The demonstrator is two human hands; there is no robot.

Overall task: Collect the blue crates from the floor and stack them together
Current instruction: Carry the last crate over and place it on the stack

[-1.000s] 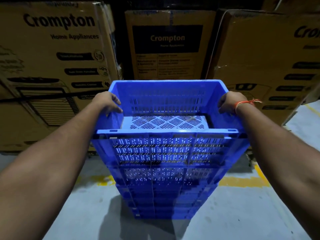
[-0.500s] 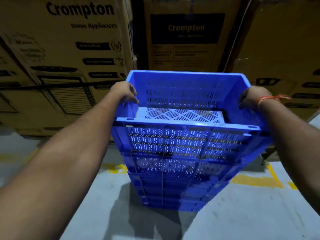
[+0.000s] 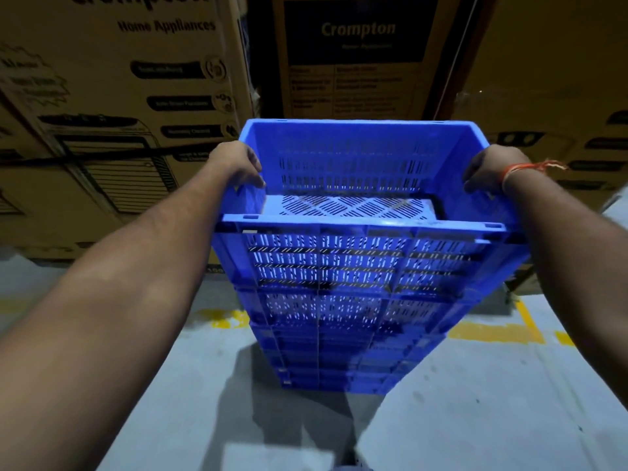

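The top crate [image 3: 360, 253] is made of moulded blue plastic, smooth and slightly glossy, its walls and floor pierced with slots. The same slotted plastic is seen in the stack of crates [image 3: 339, 351] beneath it. The boxes [image 3: 112, 107] at the far side are of brown corrugated cardboard, matt, printed in dark ink. The floor [image 3: 475, 402] is grey concrete, dull and scuffed, marked with worn yellow paint [image 3: 492, 333]. An orange thread [image 3: 520, 168] is worn at the right wrist.

a warehouse: stacked appliance cartons [image 3: 119, 96] along a concrete floor [image 3: 475, 402] with yellow line markings [image 3: 492, 333]
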